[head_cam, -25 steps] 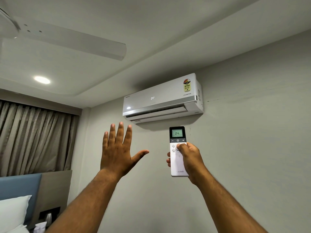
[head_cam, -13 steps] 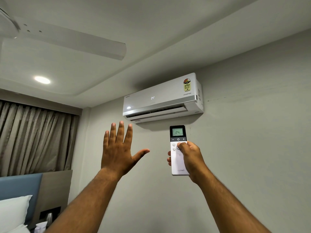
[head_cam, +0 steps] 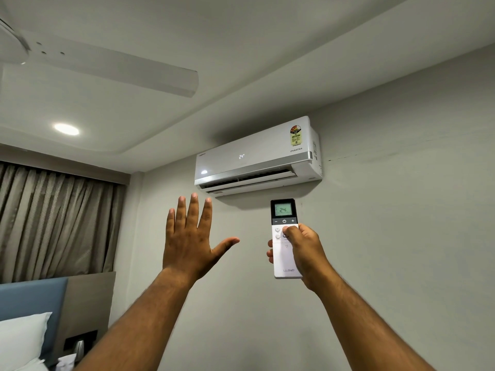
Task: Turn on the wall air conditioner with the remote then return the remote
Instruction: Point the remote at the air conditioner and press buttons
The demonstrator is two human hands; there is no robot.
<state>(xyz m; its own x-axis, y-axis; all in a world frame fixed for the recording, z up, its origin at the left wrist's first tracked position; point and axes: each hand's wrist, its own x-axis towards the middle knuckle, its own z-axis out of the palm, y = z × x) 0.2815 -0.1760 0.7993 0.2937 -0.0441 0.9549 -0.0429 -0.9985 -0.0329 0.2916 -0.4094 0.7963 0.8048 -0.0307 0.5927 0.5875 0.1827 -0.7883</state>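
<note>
The white wall air conditioner hangs high on the grey wall, its front showing a lit "24" and its lower flap partly open. Just below it my right hand holds a slim white remote upright, thumb resting on the buttons under the power key. The remote's small green screen reads 24. My left hand is raised to the left of the remote, palm toward the wall, fingers spread, holding nothing.
A white ceiling fan blade reaches overhead at upper left, beside a lit round ceiling lamp. Beige curtains hang at left. A blue headboard and white pillow sit at lower left.
The air conditioner's flap has swung a little further open. Both hands have risen very slightly and otherwise hold their pose.
</note>
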